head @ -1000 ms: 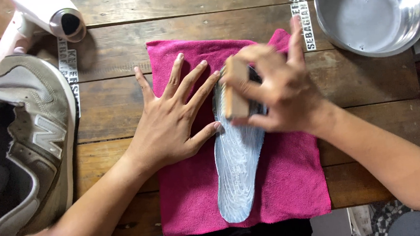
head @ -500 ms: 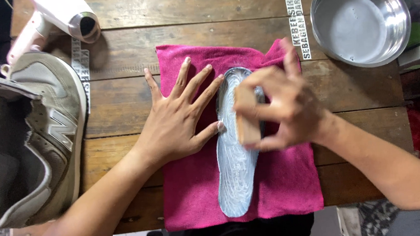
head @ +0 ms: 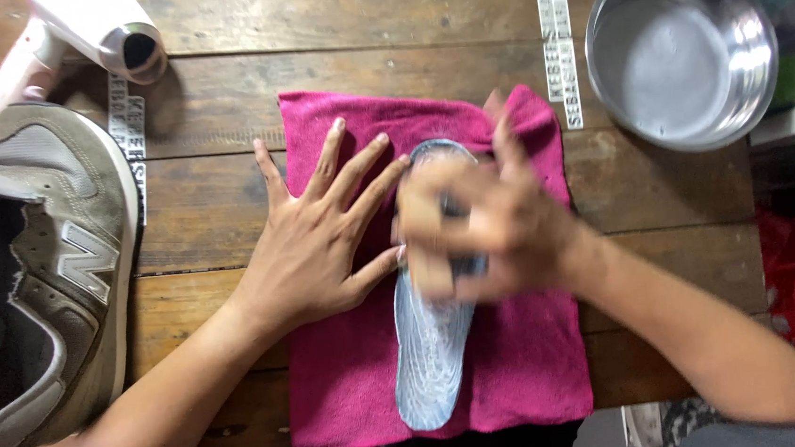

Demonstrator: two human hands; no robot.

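The right hand [head: 492, 225] is closed around a small tan block [head: 426, 250] — most likely a brush, though the blur hides its exact shape — and presses it on the middle of the pale insole [head: 431, 353]. The left hand [head: 319, 244] holds nothing; its fingers are spread and lie flat on the pink towel [head: 531, 364], just left of the insole, fingertips touching the insole's edge. The insole lies lengthwise at the centre of the towel.

I judge the step to be scrubbing the insole; the next stroke needs firm pressure from the flat hand so the insole does not slide.

Up and right of the towel stands a steel bowl [head: 682, 54] — it looks filled with cloudy water. Left of the towel lies a grey sneaker [head: 42, 270], and above it a white hair dryer [head: 80, 36].
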